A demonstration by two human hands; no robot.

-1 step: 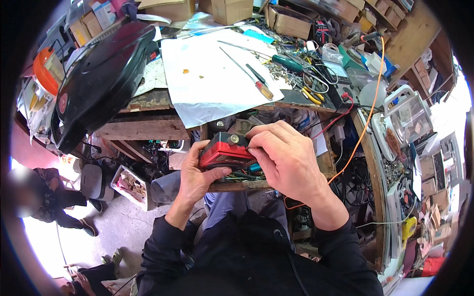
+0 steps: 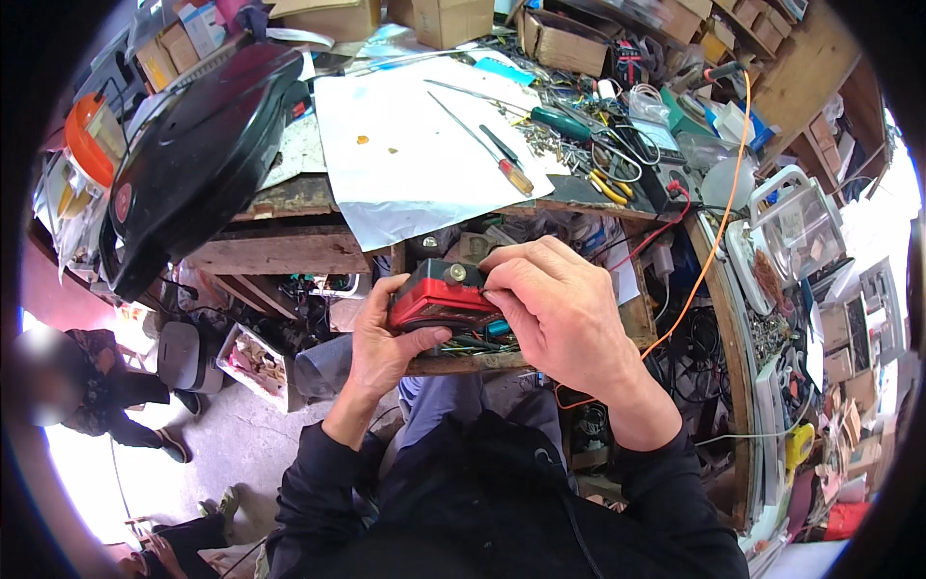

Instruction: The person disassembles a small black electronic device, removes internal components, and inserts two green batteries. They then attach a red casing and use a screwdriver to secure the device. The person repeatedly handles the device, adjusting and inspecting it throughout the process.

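Observation:
My left hand (image 2: 376, 340) is wrapped round the left side of a small boxy device (image 2: 446, 294), red with a black top. Its thumb lies along the lower edge. A round metal fitting sits on the black top, facing up. At the device's right end, my right hand (image 2: 564, 314) is closed in a pinch, thumb and forefinger at the corner. Whatever lies between those fingertips is hidden. Both hands hover above an open drawer (image 2: 473, 364) full of tools and loose parts, just over my lap.
White paper (image 2: 395, 164) covers the workbench, with a screwdriver (image 2: 514, 176) on it. Yellow-handled pliers (image 2: 610, 188) lie among small parts to the right. A big black casing (image 2: 198, 164) overhangs the left side. An orange cable (image 2: 725, 227) hangs at the right. Another person (image 2: 101, 376) is at the far left.

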